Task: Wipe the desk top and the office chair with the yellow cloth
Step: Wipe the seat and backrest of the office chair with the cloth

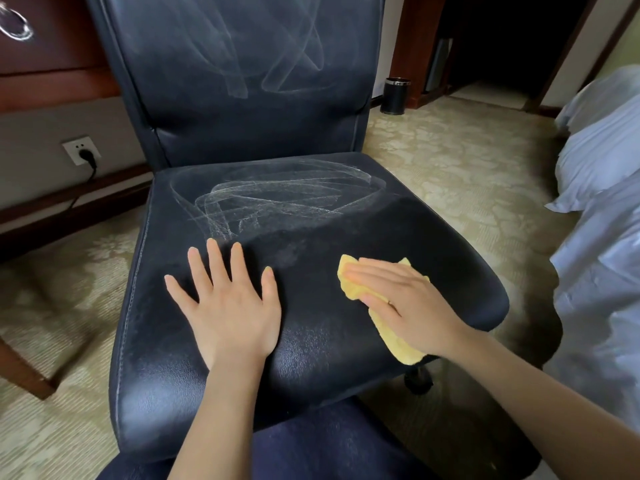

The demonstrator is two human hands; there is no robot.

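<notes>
On seat (311, 233), right front: cloth (348, 284), yellow, flattened under right hand (405, 299); one corner pokes out past the fingertips, tail trails toward front rim.
Cloth handling: soft, light, limp; likely to bunch or skid if pressed loosely, so a flat palm on its middle is the hold.
Right hand: fingers straight and together, pressing cloth down, not curled round it.
Left hand (228, 306): spread flat on bare seat, holds nothing, well apart from cloth; judged to be steadying.
Seat surface: dark leather, smooth, probably slick; pale streaks (277, 199) over rear half, front looks cleaner.
Back (242, 81): upright, same swirls.
Edges: front and right rims rounded; cloth near right front corner, could slide off.
Room: carpet (450, 168) open right of seat up to bed (602, 150); bin (394, 95) behind; wood at upper left maybe desk (41, 64), too cropped to be sure.
</notes>
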